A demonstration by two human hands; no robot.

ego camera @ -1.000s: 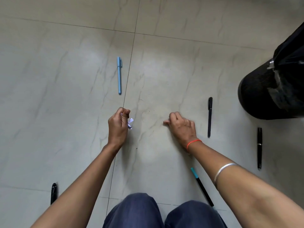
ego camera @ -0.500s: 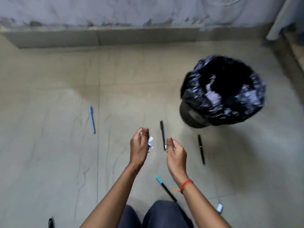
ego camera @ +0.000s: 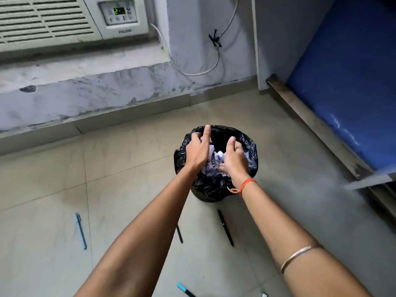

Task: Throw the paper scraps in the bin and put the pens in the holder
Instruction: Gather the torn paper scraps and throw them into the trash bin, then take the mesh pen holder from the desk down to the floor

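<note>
Left hand (ego camera: 198,150) and right hand (ego camera: 232,156), fingers slack, hover over the bin (ego camera: 249,146); scraps (ego camera: 218,156) look light, crushable, best pinched loosely.

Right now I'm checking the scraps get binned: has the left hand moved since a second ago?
Yes. The left hand went from near the blue pen to over the bin, farther from that pen.

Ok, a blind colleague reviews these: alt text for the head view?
The left hand and right hand are over a black-lined bin with white paper scraps inside. A blue pen and a black pen lie on the tiled floor.
</note>
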